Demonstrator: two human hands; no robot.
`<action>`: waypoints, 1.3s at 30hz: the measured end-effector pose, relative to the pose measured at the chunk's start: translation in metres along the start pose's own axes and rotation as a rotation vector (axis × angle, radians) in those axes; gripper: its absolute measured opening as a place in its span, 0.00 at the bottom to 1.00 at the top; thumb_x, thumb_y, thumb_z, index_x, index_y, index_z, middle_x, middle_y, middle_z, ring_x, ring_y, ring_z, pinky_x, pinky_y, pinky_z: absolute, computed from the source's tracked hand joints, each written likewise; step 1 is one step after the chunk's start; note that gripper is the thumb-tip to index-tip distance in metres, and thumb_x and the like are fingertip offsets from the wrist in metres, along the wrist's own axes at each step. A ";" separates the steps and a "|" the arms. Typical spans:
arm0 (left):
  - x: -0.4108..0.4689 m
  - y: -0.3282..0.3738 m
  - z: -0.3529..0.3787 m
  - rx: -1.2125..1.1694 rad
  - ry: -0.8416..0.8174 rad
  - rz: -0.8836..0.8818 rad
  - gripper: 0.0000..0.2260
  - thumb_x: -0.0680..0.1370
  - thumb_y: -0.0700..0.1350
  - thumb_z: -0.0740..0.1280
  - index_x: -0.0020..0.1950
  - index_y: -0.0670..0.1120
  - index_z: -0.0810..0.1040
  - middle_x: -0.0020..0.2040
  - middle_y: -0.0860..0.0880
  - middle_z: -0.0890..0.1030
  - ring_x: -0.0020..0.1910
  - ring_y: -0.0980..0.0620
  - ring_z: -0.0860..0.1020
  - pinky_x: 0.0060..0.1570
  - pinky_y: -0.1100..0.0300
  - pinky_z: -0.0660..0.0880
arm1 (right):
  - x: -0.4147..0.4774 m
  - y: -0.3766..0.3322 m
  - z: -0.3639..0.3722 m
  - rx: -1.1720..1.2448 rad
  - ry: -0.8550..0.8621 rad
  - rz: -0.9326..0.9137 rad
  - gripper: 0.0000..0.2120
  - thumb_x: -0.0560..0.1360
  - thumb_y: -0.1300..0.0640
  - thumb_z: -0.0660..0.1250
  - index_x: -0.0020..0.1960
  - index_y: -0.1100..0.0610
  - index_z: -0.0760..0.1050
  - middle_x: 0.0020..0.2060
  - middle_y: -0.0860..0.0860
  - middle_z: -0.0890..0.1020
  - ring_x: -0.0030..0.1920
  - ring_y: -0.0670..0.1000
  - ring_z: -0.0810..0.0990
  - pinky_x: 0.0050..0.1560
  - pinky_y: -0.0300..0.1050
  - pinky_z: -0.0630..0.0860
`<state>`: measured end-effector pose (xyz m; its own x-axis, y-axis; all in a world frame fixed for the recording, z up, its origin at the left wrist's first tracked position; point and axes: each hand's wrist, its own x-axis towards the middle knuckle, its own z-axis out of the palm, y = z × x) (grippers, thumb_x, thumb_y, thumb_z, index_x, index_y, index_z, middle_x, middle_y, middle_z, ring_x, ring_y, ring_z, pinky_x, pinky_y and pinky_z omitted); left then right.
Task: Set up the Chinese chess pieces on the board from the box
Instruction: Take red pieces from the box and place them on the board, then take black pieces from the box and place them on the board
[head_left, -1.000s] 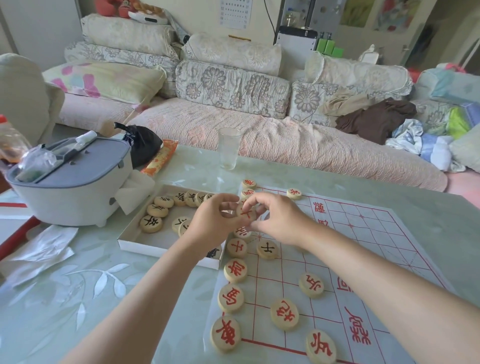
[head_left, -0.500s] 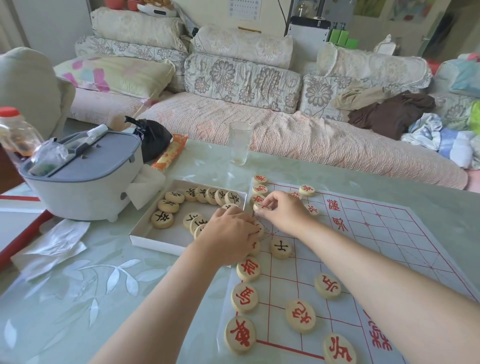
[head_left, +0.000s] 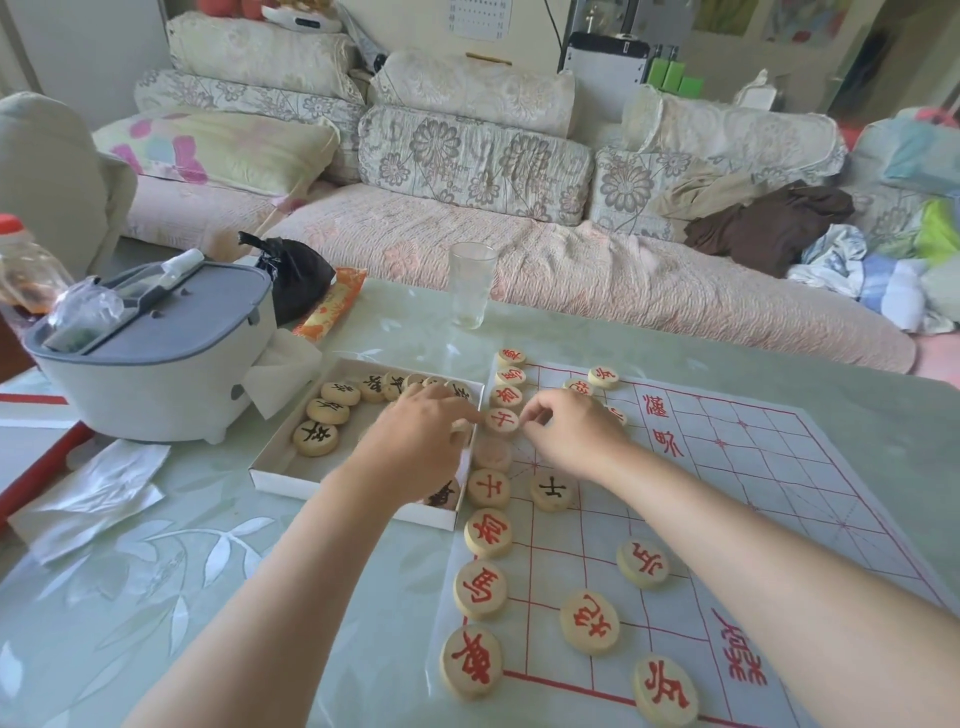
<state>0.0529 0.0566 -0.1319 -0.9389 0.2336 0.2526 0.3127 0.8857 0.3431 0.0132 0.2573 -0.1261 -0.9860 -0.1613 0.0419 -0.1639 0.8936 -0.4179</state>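
Both hands meet at one red piece (head_left: 503, 419) lying flat on the left edge of the board (head_left: 779, 467). Left hand (head_left: 415, 441) reaches across the box (head_left: 291, 475), forefinger straight, its tip touching the piece's left rim. Right hand (head_left: 571, 431) has thumb and forefinger curled at the right rim; whether they grip it cannot be told. Black pieces (head_left: 327, 410) in the box are partly covered by the left hand. One neighbouring piece (head_left: 491, 453) is blurred, face unreadable. Right forearm hides part of the board.
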 end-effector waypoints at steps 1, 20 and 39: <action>-0.002 -0.003 -0.002 0.003 -0.002 -0.022 0.14 0.80 0.45 0.60 0.64 0.55 0.75 0.64 0.52 0.73 0.64 0.50 0.67 0.63 0.56 0.65 | -0.006 0.001 -0.005 -0.026 -0.049 -0.011 0.04 0.75 0.48 0.64 0.47 0.43 0.78 0.46 0.39 0.80 0.47 0.45 0.78 0.45 0.43 0.75; -0.062 -0.028 -0.029 0.070 -0.047 -0.254 0.13 0.74 0.48 0.60 0.59 0.56 0.71 0.57 0.52 0.70 0.60 0.49 0.64 0.62 0.54 0.67 | -0.055 -0.057 -0.015 0.009 -0.220 -0.180 0.20 0.70 0.52 0.71 0.63 0.46 0.78 0.57 0.45 0.71 0.58 0.46 0.72 0.55 0.38 0.68; -0.109 -0.071 -0.078 0.191 -0.265 -0.392 0.09 0.76 0.41 0.66 0.53 0.50 0.82 0.54 0.49 0.79 0.54 0.49 0.76 0.48 0.62 0.72 | -0.081 -0.132 0.019 0.171 -0.429 -0.210 0.11 0.73 0.51 0.68 0.55 0.42 0.79 0.47 0.44 0.81 0.39 0.44 0.78 0.39 0.36 0.73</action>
<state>0.1439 -0.0636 -0.1129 -0.9923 -0.0595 -0.1083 -0.0792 0.9789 0.1884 0.1150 0.1446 -0.0922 -0.8250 -0.5201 -0.2208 -0.3148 0.7476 -0.5848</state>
